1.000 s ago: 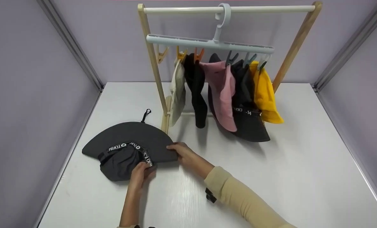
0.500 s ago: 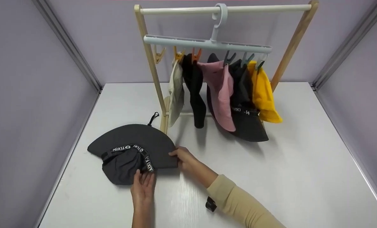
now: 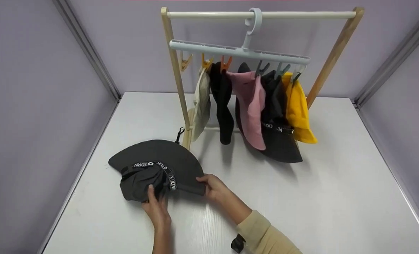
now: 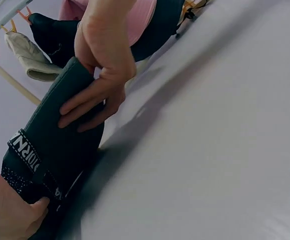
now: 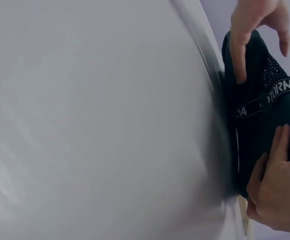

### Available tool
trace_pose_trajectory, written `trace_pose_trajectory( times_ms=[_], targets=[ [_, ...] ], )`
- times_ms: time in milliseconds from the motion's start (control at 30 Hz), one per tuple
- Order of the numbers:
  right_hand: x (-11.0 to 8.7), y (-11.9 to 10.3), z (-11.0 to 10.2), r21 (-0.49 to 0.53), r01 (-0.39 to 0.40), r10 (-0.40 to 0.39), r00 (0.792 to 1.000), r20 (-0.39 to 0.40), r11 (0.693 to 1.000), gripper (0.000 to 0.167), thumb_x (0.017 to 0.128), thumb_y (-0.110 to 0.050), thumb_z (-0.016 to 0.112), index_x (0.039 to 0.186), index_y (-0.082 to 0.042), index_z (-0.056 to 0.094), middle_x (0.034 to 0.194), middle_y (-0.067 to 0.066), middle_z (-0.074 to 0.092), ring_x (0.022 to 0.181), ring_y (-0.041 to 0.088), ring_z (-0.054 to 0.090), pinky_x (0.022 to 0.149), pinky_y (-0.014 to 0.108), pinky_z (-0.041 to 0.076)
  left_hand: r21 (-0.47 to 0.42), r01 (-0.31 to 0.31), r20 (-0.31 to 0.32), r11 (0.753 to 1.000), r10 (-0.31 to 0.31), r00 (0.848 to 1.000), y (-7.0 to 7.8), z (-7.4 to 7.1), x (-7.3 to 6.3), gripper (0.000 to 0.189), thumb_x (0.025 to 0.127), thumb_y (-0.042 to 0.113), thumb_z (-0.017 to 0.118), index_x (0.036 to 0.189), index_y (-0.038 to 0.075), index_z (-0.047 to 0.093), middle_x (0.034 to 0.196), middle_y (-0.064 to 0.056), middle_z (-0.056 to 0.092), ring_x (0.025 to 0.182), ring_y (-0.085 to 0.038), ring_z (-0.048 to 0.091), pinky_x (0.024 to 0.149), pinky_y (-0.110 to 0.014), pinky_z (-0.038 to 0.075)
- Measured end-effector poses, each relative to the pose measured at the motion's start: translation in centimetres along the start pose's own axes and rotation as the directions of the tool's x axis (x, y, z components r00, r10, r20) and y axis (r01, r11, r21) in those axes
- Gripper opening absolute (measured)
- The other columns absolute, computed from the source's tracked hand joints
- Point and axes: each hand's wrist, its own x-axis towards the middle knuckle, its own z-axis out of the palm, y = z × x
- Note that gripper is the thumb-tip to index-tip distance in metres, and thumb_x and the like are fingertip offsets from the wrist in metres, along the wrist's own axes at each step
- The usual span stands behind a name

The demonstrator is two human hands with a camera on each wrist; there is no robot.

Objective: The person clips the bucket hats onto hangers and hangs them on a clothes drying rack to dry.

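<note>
In the head view a dark grey bucket hat (image 3: 174,158) is held tilted over the white table, its wide brim toward the rack and its crown toward the person. A black band with white lettering runs round the crown. The right hand (image 3: 216,188) pinches the brim's right edge, with several fingers lying along the brim in the left wrist view. The left hand (image 3: 158,213) is at the crown. In the right wrist view its thumb and fingers are spread on either side of the crown, with a gap at the thumb. A cord hangs off the brim's far edge.
Behind stands a wooden rack (image 3: 176,70) with a pale blue clip hanger (image 3: 237,52). Clipped there are a cream hat (image 3: 201,106), a black one (image 3: 224,106), a pink hat (image 3: 250,106), dark hats and a yellow hat (image 3: 297,109). The leftmost clip (image 3: 185,63) holds nothing.
The left hand loosened from the band, turned palm up, then moved to the crown. The hat shifted right and turned slightly clockwise with the right hand still on its brim.
</note>
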Motion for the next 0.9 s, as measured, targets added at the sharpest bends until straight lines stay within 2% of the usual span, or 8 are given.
trace_pose_trajectory(
  times_ms=[133,200,300,400,533,667,767,900],
  targets=[
    [-0.5,0.7,-0.3,0.034,-0.012,0.011,1.000,0.015,0.999,0.040,0.086,0.009,0.047,0.124,0.011,0.034,0.099,0.017,0.054,0.084,0.025,0.062,0.084,0.036,0.046,0.007,-0.083,-0.006,0.997,0.083,0.997,-2.3,-1.5,2.5,0.062,0.089,0.035,0.060,0.137,0.013,0.028,0.133,-0.009,0.035,0.124,-0.021,0.037,0.101,-0.045,0.026],
    [-0.7,0.9,-0.5,0.045,-0.018,0.018,1.000,0.012,0.999,0.040,0.086,0.010,0.047,0.123,0.010,0.034,0.099,0.017,0.054,0.085,0.025,0.062,0.085,0.036,0.045,-0.042,-0.104,-0.025,0.994,0.103,0.994,-2.5,-1.3,2.8,0.059,0.088,0.029,0.062,0.135,0.012,0.031,0.130,-0.009,0.037,0.121,-0.021,0.038,0.099,-0.042,0.030],
    [-0.9,1.1,-0.8,0.058,-0.026,0.025,1.000,0.006,0.998,0.038,0.085,0.010,0.046,0.121,0.009,0.035,0.098,0.017,0.054,0.087,0.026,0.061,0.085,0.036,0.045,-0.104,-0.120,-0.070,0.987,0.113,0.991,-1.6,0.0,1.9,0.056,0.090,0.020,0.061,0.135,0.009,0.031,0.127,-0.008,0.039,0.117,-0.019,0.041,0.093,-0.035,0.037],
    [-1.1,1.3,-1.2,0.069,-0.036,0.035,0.999,0.015,0.997,0.039,0.086,0.009,0.046,0.123,0.007,0.034,0.101,0.017,0.055,0.091,0.027,0.060,0.085,0.037,0.045,-0.155,-0.112,-0.122,0.981,0.094,0.988,-0.2,1.3,0.8,0.052,0.092,0.010,0.055,0.136,0.005,0.028,0.124,-0.008,0.040,0.113,-0.018,0.043,0.088,-0.030,0.040],
    [-1.4,1.7,-1.9,0.102,-0.049,0.045,0.998,0.043,0.994,0.045,0.088,0.008,0.044,0.131,0.006,0.031,0.107,0.018,0.052,0.096,0.028,0.058,0.086,0.038,0.044,-0.174,-0.084,-0.165,0.981,0.055,0.985,1.1,2.2,0.0,0.047,0.094,0.003,0.046,0.136,-0.003,0.025,0.123,-0.011,0.040,0.115,-0.021,0.042,0.091,-0.029,0.038],
    [-1.8,2.2,-2.4,0.153,-0.074,0.064,0.995,0.072,0.985,0.051,0.088,0.008,0.043,0.136,0.003,0.027,0.110,0.018,0.050,0.095,0.028,0.057,0.087,0.040,0.043,-0.170,-0.064,-0.171,0.983,0.035,0.985,1.8,2.3,0.3,0.045,0.096,0.002,0.042,0.137,-0.006,0.027,0.122,-0.012,0.044,0.117,-0.022,0.043,0.094,-0.027,0.036],
    [-2.2,2.5,-2.5,0.212,-0.109,0.094,0.992,0.081,0.971,0.051,0.088,0.008,0.043,0.136,0.001,0.029,0.111,0.017,0.052,0.098,0.028,0.057,0.089,0.039,0.042,-0.122,-0.039,-0.161,0.992,0.019,0.987,2.4,2.6,0.5,0.043,0.097,0.005,0.041,0.136,-0.006,0.029,0.119,-0.010,0.047,0.114,-0.020,0.046,0.091,-0.027,0.038],
    [-2.5,2.5,-2.3,0.245,-0.132,0.118,0.991,0.069,0.961,0.041,0.086,0.005,0.044,0.127,0.003,0.038,0.106,0.015,0.056,0.097,0.026,0.058,0.089,0.036,0.042,-0.038,-0.032,-0.108,0.999,0.028,0.994,3.3,3.6,0.4,0.043,0.097,0.007,0.042,0.136,-0.007,0.030,0.121,-0.011,0.046,0.114,-0.021,0.046,0.091,-0.026,0.039]
  ],
)
